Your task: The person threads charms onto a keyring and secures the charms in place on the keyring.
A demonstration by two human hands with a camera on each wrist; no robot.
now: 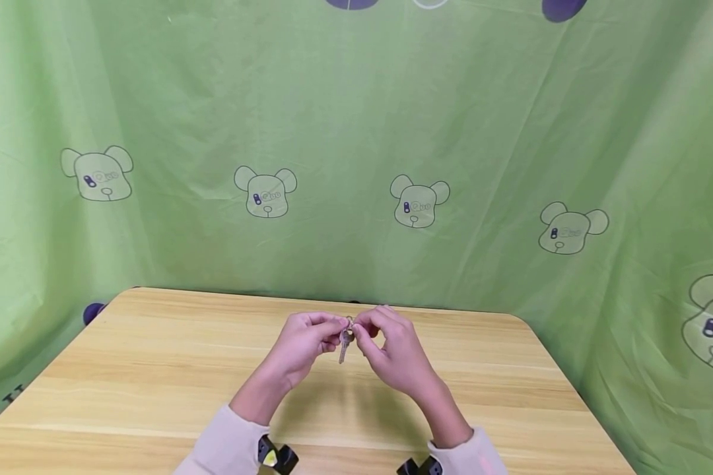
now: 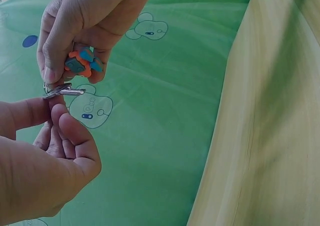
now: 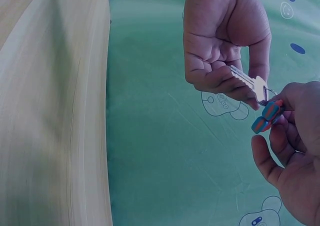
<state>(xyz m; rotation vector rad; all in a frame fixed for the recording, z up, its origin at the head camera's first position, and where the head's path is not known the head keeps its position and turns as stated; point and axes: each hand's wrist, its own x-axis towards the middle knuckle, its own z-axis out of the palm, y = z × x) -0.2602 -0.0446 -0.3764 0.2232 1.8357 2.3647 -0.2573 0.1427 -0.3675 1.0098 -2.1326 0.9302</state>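
In the head view both hands meet over the table, fingertips close together around a silver key [image 1: 342, 351] that hangs blade down. My left hand [image 1: 302, 342] pinches the key at its head between thumb and fingers. From the other side, my right hand [image 1: 399, 357] pinches the thin metal key ring [image 3: 272, 92] with thumb and forefinger. A small orange and blue charm [image 2: 82, 63] hangs by the right fingers, with the key [image 3: 250, 83] just beside it in the right wrist view. Fingertips partly hide the ring.
The wooden table [image 1: 154, 382] has rounded far corners and lies below the hands. Behind it and along both sides hangs a green curtain [image 1: 333, 132] printed with bear heads. A small black device sits at each wrist by the pale sleeves [image 1: 228, 442].
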